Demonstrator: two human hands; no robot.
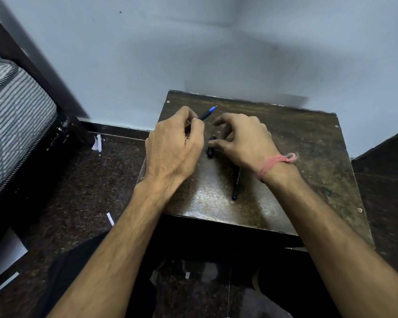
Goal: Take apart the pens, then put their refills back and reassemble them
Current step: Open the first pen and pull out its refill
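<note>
My left hand (174,145) is closed around a dark pen (206,114) whose blue tip points up and to the right, over the far part of a small dark table (308,157). My right hand (241,140) hovers just to its right with fingers curled, the fingertips touching a short dark pen cap (210,148) that lies on the table between the two hands. A second dark pen (235,184) lies on the table below my right hand, its upper end hidden under the palm. A pink thread is tied round my right wrist.
The table stands against a pale blue wall. A bed with a striped mattress (14,111) and dark frame is at the left. The dark speckled floor holds small scraps of white paper (97,143). My legs sit below the table's near edge.
</note>
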